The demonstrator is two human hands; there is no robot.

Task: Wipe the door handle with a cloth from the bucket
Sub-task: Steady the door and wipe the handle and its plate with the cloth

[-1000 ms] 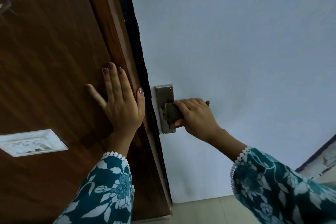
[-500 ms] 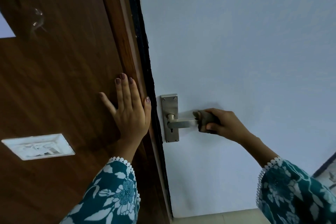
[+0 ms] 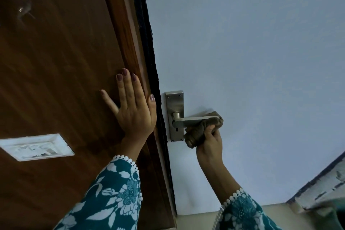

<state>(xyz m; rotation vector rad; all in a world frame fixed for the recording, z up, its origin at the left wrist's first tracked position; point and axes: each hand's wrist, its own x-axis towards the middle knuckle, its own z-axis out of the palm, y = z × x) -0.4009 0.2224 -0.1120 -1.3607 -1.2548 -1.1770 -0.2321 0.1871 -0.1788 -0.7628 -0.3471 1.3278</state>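
A: What does the door handle [image 3: 194,120] look like?
B: A brushed-metal lever on a tall backplate [image 3: 175,115] with a keyhole, mounted on the pale door [image 3: 252,61]. A brown cloth [image 3: 202,129] is bunched under its outer end, touching it.
A: And the hands?
B: The right hand [image 3: 210,142] reaches up from below, fingers clenched around the cloth. The left hand [image 3: 133,107] lies flat, fingers spread, against the wooden panel [image 3: 56,80]

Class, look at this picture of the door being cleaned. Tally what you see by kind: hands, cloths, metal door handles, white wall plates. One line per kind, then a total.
Hands: 2, the left hand flat on the wood and the right hand gripping the cloth
Cloths: 1, the brown cloth
Metal door handles: 1, the door handle
White wall plates: 1, the white plate
Total: 5
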